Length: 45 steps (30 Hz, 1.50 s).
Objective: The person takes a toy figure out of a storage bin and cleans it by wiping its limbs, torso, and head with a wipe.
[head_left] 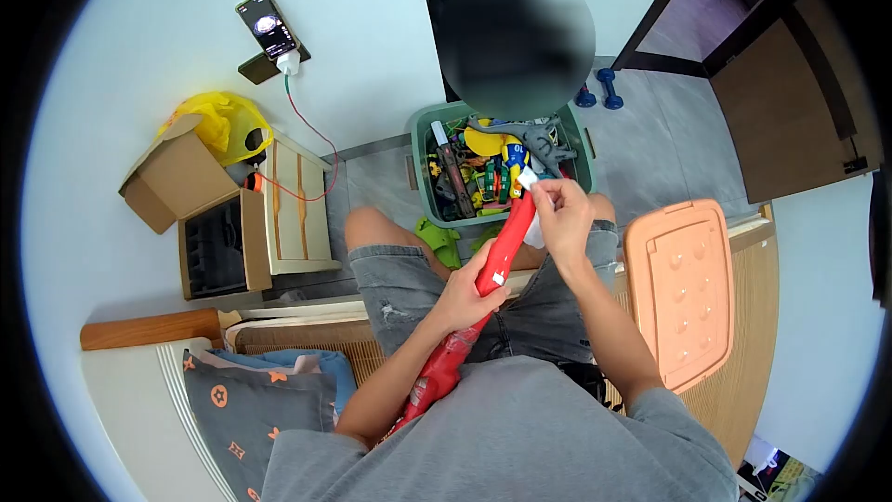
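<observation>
A long red object [509,240], slightly curved and with pale patches, lies slanted across my lap, its lower end against my shirt. I cannot make out its exact kind. My left hand [465,296] is wrapped round its middle. Near its far end, my right hand [563,219] is closed in a pinch on a white piece of tissue or paper [527,178], part of which hangs below the fingers. Just beyond my hands, a green bin [427,209] holds many toys, including a grey dinosaur-like figure [534,135] and a yellow and blue figure [514,158].
An orange lid [683,293] leans at my right on the bed edge. At left stand an open cardboard box [255,242], a cream drawer unit [297,214] and a yellow bag [218,125]. A charging phone [268,26] is on the wall, its red cable hanging. Blue dumbbells [609,88] lie by the doorway.
</observation>
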Each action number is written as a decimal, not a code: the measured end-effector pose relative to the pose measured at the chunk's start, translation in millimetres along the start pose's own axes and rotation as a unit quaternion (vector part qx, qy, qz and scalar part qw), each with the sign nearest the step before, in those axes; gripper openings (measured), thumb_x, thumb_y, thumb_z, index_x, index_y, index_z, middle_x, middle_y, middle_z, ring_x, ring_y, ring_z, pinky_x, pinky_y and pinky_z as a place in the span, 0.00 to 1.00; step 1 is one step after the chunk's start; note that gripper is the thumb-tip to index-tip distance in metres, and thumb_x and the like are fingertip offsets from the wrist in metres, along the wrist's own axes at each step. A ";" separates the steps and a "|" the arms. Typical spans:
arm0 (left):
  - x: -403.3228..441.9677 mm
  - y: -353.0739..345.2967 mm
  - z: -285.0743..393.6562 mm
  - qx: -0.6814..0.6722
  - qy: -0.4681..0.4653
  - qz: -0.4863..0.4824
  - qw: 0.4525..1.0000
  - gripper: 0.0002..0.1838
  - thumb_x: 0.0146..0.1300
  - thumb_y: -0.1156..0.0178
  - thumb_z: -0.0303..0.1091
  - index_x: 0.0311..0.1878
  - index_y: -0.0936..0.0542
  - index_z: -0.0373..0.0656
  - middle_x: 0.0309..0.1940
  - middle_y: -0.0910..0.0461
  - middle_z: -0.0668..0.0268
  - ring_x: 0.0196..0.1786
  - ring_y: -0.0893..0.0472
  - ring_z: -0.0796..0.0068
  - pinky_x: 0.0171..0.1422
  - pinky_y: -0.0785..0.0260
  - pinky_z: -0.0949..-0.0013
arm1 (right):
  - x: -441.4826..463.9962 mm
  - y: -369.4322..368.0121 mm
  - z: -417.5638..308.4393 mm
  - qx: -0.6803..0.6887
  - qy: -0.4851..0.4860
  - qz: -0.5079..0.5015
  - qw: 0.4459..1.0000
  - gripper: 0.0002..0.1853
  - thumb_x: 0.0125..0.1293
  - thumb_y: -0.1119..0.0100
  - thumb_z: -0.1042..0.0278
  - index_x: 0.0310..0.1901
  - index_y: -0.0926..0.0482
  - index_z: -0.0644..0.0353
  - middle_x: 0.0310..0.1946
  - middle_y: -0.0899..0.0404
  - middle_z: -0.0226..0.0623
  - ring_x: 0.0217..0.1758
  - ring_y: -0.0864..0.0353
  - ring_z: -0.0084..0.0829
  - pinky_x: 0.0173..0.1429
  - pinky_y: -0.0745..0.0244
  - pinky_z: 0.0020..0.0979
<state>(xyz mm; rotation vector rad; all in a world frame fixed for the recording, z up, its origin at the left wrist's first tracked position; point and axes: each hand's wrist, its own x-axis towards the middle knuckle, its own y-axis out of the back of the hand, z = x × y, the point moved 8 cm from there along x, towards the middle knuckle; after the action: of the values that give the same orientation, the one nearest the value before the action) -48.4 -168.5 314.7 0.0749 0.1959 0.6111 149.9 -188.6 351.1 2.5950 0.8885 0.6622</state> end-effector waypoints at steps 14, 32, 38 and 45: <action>0.4 5.3 -8.3 -0.097 0.030 0.000 0.995 0.41 0.61 0.38 0.23 0.76 0.44 0.40 0.42 0.23 0.65 0.30 0.21 0.79 0.36 0.24 0.72 | -44.2 -17.5 -36.2 0.060 0.031 -0.129 0.989 0.05 0.60 0.31 0.73 0.37 0.16 0.63 0.29 0.20 0.38 0.30 0.21 0.31 0.35 0.27 0.31; 3.5 4.2 -28.7 -0.015 -0.034 0.002 0.999 0.41 0.62 0.35 0.25 0.76 0.44 0.41 0.47 0.22 0.63 0.32 0.20 0.78 0.38 0.23 0.72 | -57.1 -22.2 -34.0 0.071 0.038 -0.162 0.984 0.05 0.61 0.31 0.74 0.37 0.17 0.63 0.27 0.23 0.35 0.28 0.24 0.26 0.31 0.30 0.27; 4.3 5.6 -20.5 -0.110 0.052 -0.017 0.992 0.43 0.61 0.35 0.28 0.77 0.44 0.43 0.46 0.22 0.61 0.31 0.19 0.76 0.36 0.24 0.71 | -52.1 -23.5 11.5 0.258 -0.153 -0.144 0.943 0.05 0.72 0.40 0.70 0.42 0.20 0.63 0.33 0.23 0.21 0.38 0.27 0.12 0.42 0.29 0.19; 3.3 15.3 -24.0 -0.224 0.099 -0.024 0.969 0.41 0.62 0.35 0.24 0.76 0.43 0.45 0.44 0.24 0.65 0.31 0.20 0.77 0.36 0.22 0.71 | -55.3 -43.8 20.9 0.677 -0.402 -0.148 0.598 0.18 0.77 0.52 0.49 0.59 0.27 0.50 0.50 0.19 0.30 0.56 0.20 0.30 0.65 0.28 0.40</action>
<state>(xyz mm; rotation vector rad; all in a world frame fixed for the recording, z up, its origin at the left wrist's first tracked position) -59.3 -153.9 292.6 -0.4293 0.2482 0.6020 100.5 -193.8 296.7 2.9022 1.7197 -1.9149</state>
